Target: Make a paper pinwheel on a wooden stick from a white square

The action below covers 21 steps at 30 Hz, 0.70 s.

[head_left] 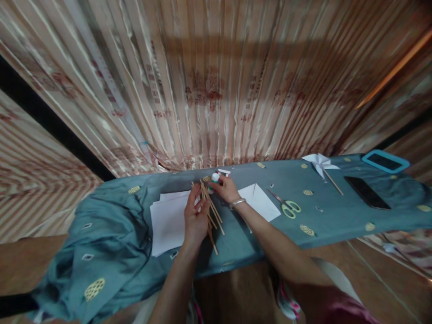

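A loose bundle of thin wooden sticks [217, 214] fans out over the blue cloth. My left hand [196, 216] curls around the bundle from the left, thumb and fingers on the sticks. Just above, my right hand [227, 188] pinches a small white-capped bottle [214, 178] with some green on its side, beside the tops of the sticks. Part of the bottle is hidden by my fingers. Left of the sticks lies a stack of white paper [168, 227]. A creased white paper square [258, 202] lies beyond my right wrist.
Scissors [286, 207] with yellow-green handles lie right of the creased square. Farther right are a white paper pinwheel [320, 165] on a stick, a black phone [367, 192] and a blue-framed device [385, 161]. A small white object [224, 171] sits behind my right hand. A pleated curtain [216, 90] hangs behind.
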Motion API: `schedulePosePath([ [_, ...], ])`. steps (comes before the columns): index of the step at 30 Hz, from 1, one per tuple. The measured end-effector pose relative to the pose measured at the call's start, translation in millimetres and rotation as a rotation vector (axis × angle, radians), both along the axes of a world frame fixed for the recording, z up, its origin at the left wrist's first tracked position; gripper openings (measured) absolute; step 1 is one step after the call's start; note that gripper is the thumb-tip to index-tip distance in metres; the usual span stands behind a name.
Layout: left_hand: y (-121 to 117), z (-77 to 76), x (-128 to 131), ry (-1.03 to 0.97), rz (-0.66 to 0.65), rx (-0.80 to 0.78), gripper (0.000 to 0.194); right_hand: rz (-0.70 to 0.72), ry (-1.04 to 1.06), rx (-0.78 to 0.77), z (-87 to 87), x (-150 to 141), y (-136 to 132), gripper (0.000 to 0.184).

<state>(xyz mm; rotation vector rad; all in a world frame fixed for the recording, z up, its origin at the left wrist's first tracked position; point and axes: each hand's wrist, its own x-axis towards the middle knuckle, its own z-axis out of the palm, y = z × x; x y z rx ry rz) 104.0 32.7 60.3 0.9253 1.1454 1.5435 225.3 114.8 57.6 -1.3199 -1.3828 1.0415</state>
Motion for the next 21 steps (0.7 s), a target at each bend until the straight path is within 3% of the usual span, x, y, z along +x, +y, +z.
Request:
schedulePosePath([
  [5,-2,-2.5,6,-0.042,-0.083,-0.017,0.055,0.022,0.224,-0.06,17.4,28,-37,0.048],
  [10,-11,-0.3,15,-0.06,-0.319,-0.147,0.049,0.063,0.601,-0.197,34.7,39,-76,0.036],
  [17,-18,8.2,24,0.008,-0.362,-0.195,0.029,-0.075,0.637,-0.173,27.1,45,-91,0.036],
  [21,-16,4.3,38,0.043,-0.402,-0.203,0.026,-0.139,0.634,-0.194,17.9,54,-91,0.04],
])
